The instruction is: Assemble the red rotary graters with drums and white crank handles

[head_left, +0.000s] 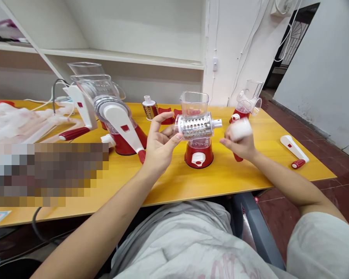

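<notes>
While your left hand [159,145] sits half-open at the 9 o'clock side of the rotary grater [197,128], its thumb and fingertips rest against the left end of the perforated metal drum and do not close round it. The grater stands upright on its red base in the middle of the yellow worktop [192,182], straight ahead of you, with its clear hopper on top. The drum's white axle stub points toward 3 o'clock. Your right hand [241,145] is just beside that stub, not touching it, and is clenched on a crank handle [241,128]. The handle's white end shows above your fingers and its red knob below them. At 9 o'clock from the grater a larger grater [118,116] stands with its own white crank fitted. At 11 o'clock a spare drum [150,107] stands on end. At 1 o'clock a third grater [247,101] stands near the far edge of the worktop, and at 3 o'clock, well apart, a loose handle [294,152] lies flat. A blurred heap of white and red parts [26,124] fills the far 9 o'clock end.
</notes>
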The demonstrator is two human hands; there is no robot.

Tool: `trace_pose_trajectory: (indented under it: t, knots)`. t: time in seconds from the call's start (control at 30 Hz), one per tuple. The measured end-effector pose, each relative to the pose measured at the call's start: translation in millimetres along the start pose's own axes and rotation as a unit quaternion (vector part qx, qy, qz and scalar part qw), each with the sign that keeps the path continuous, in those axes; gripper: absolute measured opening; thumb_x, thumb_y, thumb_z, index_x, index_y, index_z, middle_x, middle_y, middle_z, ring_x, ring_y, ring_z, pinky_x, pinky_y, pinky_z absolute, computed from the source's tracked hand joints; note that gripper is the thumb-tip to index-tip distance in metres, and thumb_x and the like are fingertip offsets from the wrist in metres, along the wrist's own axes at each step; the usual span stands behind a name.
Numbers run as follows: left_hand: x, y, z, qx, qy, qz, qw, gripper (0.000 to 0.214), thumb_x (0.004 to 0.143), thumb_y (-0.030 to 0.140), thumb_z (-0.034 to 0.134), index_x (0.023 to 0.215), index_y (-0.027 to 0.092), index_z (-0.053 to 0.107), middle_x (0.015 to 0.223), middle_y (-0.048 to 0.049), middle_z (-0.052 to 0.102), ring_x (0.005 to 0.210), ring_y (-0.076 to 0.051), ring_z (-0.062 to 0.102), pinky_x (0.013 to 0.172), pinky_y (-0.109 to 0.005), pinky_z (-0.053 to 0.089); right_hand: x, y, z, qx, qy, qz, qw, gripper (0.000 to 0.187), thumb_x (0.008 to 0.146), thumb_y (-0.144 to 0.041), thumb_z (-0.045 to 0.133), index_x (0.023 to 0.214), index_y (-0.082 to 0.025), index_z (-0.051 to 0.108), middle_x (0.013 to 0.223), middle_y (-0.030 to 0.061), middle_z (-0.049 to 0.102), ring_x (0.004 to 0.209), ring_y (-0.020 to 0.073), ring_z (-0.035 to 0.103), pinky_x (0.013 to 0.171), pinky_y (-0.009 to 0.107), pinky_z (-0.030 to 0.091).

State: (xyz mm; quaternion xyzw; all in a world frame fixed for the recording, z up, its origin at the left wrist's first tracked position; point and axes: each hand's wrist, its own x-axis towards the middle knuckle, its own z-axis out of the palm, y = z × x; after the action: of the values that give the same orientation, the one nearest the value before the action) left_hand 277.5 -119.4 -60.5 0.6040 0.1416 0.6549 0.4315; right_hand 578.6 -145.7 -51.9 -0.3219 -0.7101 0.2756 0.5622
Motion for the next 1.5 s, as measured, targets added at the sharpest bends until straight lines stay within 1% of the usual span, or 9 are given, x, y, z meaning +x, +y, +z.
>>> trace_pose_trajectory:
  t: [0.17, 0.3, 0.37, 0.87, 1.0, 1.13, 1.23, 1.33, 1.5]
  knots:
    - [1.0, 2.1, 1.2, -0.014, -0.027, 0.0, 1.0, 0.065, 0.098, 0.048, 0.105, 0.147, 0.031, 0.065, 0.109, -0.0037, 0.086, 0.106, -0.024, 0.09, 0.097, -0.035, 0.075, -18.2, -30.3, 14.7, -0.167, -0.198, -0.123, 0.958, 0.016, 0.108, -0.037, 0.088, 0.119, -0.025, 0.088, 0.123, 0.0118, 0.088, 0.097, 0.0238, 0.079, 0.082, 0.037, 0.062]
    - [2.0, 4.1, 2.7, -0.014, -0.039, -0.001, 0.999, 0.068, 0.096, 0.051, 0.106, 0.146, 0.03, 0.064, 0.112, -0.0059, 0.086, 0.107, -0.027, 0.091, 0.094, -0.038, 0.076, -21.0, -35.6, 42.6, -0.481, -0.276, -0.323, 0.767, 0.043, 0.127, -0.014, 0.044, 0.153, -0.019, 0.078, 0.154, 0.0155, 0.083, 0.102, 0.0193, 0.083, 0.067, 0.032, 0.054]
    - [2.1, 4.3, 3.4, -0.016, -0.042, 0.002, 0.999, 0.066, 0.098, 0.051, 0.104, 0.146, 0.03, 0.064, 0.114, -0.0065, 0.087, 0.107, -0.026, 0.091, 0.093, -0.038, 0.077, -17.9, -39.4, 52.8, -0.527, -0.29, -0.349, 0.718, 0.042, 0.126, -0.01, 0.042, 0.148, -0.013, 0.078, 0.142, 0.0155, 0.086, 0.09, 0.018, 0.079, 0.061, 0.035, 0.048]
    - [3.8, 6.5, 1.8, -0.034, -0.065, -0.014, 0.997, 0.071, 0.094, 0.052, 0.108, 0.147, 0.029, 0.065, 0.121, -0.0086, 0.088, 0.118, -0.031, 0.09, 0.1, -0.042, 0.078, 28.5, -90.7, 74.5, -0.549, -0.461, -0.362, 0.596, 0.028, 0.106, 0.004, 0.063, 0.101, -0.014, 0.083, 0.093, 0.0103, 0.083, 0.073, 0.0211, 0.072, 0.061, 0.04, 0.03]
    - [2.7, 7.2, 2.9, -0.039, -0.061, -0.019, 0.997, 0.07, 0.094, 0.052, 0.107, 0.147, 0.029, 0.066, 0.127, -0.0099, 0.088, 0.12, -0.031, 0.09, 0.102, -0.044, 0.078, 29.8, -122.6, 56.2, -0.49, -0.466, -0.362, 0.642, 0.035, 0.117, -0.002, 0.05, 0.12, -0.017, 0.081, 0.113, 0.0101, 0.086, 0.079, 0.0197, 0.072, 0.062, 0.037, 0.031]
    - [2.5, 5.9, 3.3, -0.041, -0.048, -0.025, 0.998, 0.07, 0.092, 0.051, 0.108, 0.145, 0.03, 0.067, 0.127, -0.0097, 0.087, 0.118, -0.031, 0.089, 0.099, -0.043, 0.077, 31.2, -135.0, 13.2, -0.331, -0.352, -0.232, 0.844, 0.011, 0.122, -0.027, 0.065, 0.13, -0.023, 0.071, 0.107, 0.0054, 0.081, 0.081, 0.0196, 0.071, 0.065, 0.033, 0.043]
    - [4.1, 3.6, 0.5, -0.026, -0.024, -0.023, 0.999, 0.073, 0.089, 0.048, 0.111, 0.145, 0.031, 0.067, 0.123, -0.0089, 0.085, 0.117, -0.029, 0.087, 0.097, -0.039, 0.074, 33.6, -112.7, -16.1, -0.187, -0.21, -0.097, 0.955, 0.031, 0.113, -0.05, 0.084, 0.124, -0.026, 0.069, 0.106, 0.0064, 0.075, 0.083, 0.0212, 0.068, 0.073, 0.037, 0.055]
    - [6.7, 0.7, -5.7, -0.012, -0.003, -0.022, 1.0, 0.075, 0.089, 0.048, 0.11, 0.147, 0.031, 0.067, 0.116, -0.0073, 0.082, 0.112, -0.027, 0.084, 0.099, -0.037, 0.07, 33.9, -75.1, -26.9, -0.021, -0.119, -0.026, 0.992, 0.049, 0.101, -0.067, 0.097, 0.113, -0.027, 0.07, 0.098, 0.0051, 0.074, 0.079, 0.0207, 0.065, 0.073, 0.038, 0.058]
    - [13.0, 0.1, -17.2, -0.015, 0.024, -0.037, 0.999, 0.074, 0.088, 0.044, 0.109, 0.144, 0.03, 0.064, 0.109, -0.0041, 0.08, 0.106, -0.025, 0.081, 0.099, -0.037, 0.065, 25.6, -25.3, -3.3, 0.193, -0.122, 0.098, 0.969, 0.07, 0.091, -0.083, 0.1, 0.115, -0.027, 0.066, 0.087, 0.0009, 0.076, 0.07, 0.02, 0.07, 0.072, 0.038, 0.065]
